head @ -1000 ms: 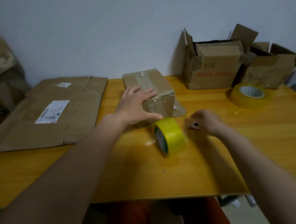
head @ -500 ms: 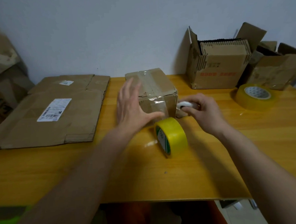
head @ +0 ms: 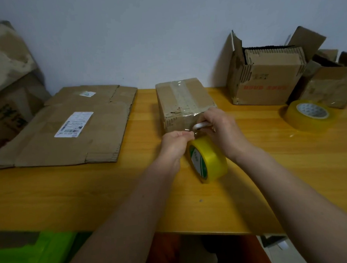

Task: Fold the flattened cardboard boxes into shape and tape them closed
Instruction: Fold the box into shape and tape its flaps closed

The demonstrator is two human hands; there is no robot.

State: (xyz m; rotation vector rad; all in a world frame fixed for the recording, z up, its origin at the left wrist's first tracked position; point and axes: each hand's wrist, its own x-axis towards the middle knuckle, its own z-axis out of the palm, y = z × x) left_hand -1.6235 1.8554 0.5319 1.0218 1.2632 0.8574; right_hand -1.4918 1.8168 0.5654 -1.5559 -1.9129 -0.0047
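Observation:
A small taped cardboard box [head: 183,98] sits mid-table. Just in front of it a yellow tape roll [head: 209,162] stands on edge, with a clear strip running up to the box's near face. My left hand [head: 174,143] is curled beside the roll, fingertips pinching that strip. My right hand [head: 224,131] grips a small white cutter [head: 200,126] held against the strip at the box's lower front edge. A large flattened cardboard box [head: 72,126] with a white label lies on the left of the wooden table [head: 91,196].
An open box [head: 266,82] stuffed with folded cardboard stands at the back right, another worn box [head: 331,87] beside it. A second, wider tape roll [head: 308,115] lies flat near the right edge. More cardboard leans at the far left [head: 7,79].
My left hand left the side of the box and came down to the tape by the roll. My right hand carried the white cutter from the table to the box's front face.

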